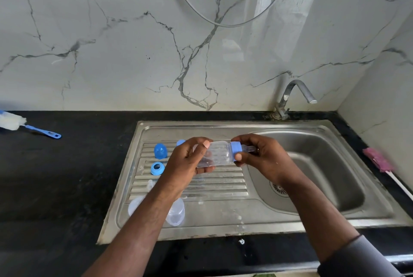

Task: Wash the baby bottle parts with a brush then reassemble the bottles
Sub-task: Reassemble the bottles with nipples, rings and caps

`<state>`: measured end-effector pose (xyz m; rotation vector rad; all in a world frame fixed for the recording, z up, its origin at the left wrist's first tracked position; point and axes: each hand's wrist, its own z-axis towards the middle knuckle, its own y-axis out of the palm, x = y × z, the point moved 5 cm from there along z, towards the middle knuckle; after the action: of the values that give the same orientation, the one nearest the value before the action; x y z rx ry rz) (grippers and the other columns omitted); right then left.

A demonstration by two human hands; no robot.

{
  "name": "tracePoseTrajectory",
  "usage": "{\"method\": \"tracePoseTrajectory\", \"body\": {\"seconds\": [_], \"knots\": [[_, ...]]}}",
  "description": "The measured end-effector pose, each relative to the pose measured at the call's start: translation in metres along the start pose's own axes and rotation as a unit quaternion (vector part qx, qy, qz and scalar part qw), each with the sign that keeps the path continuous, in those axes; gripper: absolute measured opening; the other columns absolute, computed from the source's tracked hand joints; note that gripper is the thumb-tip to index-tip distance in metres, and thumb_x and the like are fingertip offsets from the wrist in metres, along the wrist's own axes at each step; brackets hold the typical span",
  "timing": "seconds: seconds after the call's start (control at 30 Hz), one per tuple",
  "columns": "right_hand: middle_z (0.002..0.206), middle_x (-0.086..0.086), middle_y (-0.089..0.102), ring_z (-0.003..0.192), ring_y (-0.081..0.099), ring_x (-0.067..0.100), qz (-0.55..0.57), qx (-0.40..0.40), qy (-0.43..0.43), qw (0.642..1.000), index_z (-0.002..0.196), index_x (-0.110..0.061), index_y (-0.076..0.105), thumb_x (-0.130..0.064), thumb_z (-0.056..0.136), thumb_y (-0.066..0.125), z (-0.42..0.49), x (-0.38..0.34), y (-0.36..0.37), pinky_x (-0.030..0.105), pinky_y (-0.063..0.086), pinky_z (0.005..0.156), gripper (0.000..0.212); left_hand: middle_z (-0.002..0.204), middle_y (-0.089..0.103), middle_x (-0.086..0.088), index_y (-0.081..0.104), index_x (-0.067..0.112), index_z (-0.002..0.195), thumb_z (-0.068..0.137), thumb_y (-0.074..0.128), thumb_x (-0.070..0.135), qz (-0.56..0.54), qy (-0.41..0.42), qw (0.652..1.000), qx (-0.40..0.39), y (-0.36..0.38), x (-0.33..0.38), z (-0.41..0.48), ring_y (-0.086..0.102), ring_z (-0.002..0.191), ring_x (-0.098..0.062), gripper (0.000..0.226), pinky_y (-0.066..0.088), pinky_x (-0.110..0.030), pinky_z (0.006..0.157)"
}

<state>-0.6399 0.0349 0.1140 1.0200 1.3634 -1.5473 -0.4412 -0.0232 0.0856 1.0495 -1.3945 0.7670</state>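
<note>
A clear baby bottle (218, 154) lies sideways in the air above the steel drainboard (214, 189). My left hand (186, 160) grips its base end. My right hand (259, 154) pinches the blue collar ring (235, 148) at the bottle's neck, with the clear teat (249, 149) poking out toward the palm. On the drainboard lie a blue dome cap (160, 150), a loose blue ring (157, 168), a second clear bottle (176, 213) partly under my left forearm, and a clear teat piece (150, 185). Another blue part (180, 142) peeks out behind my left hand.
The sink basin (312, 171) with its drain sits on the right, under a bent steel tap (295, 94). A white bottle brush with a blue handle (29, 126) lies on the black counter at far left. A pink sponge brush (380, 161) rests on the counter right of the sink.
</note>
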Motion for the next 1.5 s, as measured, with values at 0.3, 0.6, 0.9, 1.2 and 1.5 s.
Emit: {"method": "tracePoseTrajectory", "body": {"seconds": [0.3,0.6,0.9,1.2,1.5], "knots": [[0.098,0.018,0.075,0.081,0.073,0.028,0.089,-0.014,0.058,0.994,0.112,-0.007,0.071,-0.006,0.088,0.073,0.010,0.017,0.003,0.031,0.059,0.076,0.023,0.111,0.069,-0.002,0.069,0.034,0.118,0.093,0.065,0.046,0.153,0.101,0.983,-0.017,-0.006,0.003,0.010,0.072,0.097,-0.024,0.029,0.062,-0.044,0.084],[0.094,0.012,0.074,0.078,0.074,0.029,0.020,0.003,0.036,0.999,0.113,-0.015,0.069,-0.013,0.083,0.081,0.025,0.013,0.020,0.039,0.063,0.076,0.032,0.124,0.060,0.010,0.045,0.033,0.137,0.070,0.081,0.061,0.485,0.110,0.867,-0.041,0.003,-0.003,0.011,0.058,0.113,-0.011,0.081,0.051,-0.036,0.091],[0.100,-0.006,0.073,0.089,0.070,0.013,-0.071,-0.068,0.008,0.995,0.112,-0.021,0.068,-0.014,0.078,0.086,0.042,0.030,0.033,0.032,0.059,0.078,0.039,0.104,0.059,0.012,0.043,0.023,0.132,0.088,0.072,0.047,0.402,0.015,0.910,-0.105,0.000,-0.030,0.023,0.059,0.093,-0.003,0.057,0.048,-0.022,0.082],[0.103,0.001,0.076,0.094,0.068,0.026,0.045,-0.041,0.027,0.998,0.115,-0.019,0.073,-0.030,0.081,0.078,0.058,0.053,0.050,0.047,0.054,0.089,0.036,0.109,0.062,0.007,0.040,0.032,0.123,0.088,0.072,0.045,0.387,0.004,0.915,-0.110,-0.010,-0.043,0.044,0.060,0.096,-0.004,0.049,0.048,-0.024,0.079],[0.109,0.008,0.072,0.084,0.070,0.022,0.182,0.034,0.153,0.971,0.123,-0.020,0.064,-0.029,0.101,0.057,0.119,0.084,0.072,0.034,0.053,0.063,0.024,0.112,0.062,0.003,0.044,0.017,0.125,0.091,0.070,0.041,0.338,0.015,0.940,0.044,-0.049,-0.052,0.071,0.062,0.096,-0.010,0.049,0.049,-0.021,0.077]]}}
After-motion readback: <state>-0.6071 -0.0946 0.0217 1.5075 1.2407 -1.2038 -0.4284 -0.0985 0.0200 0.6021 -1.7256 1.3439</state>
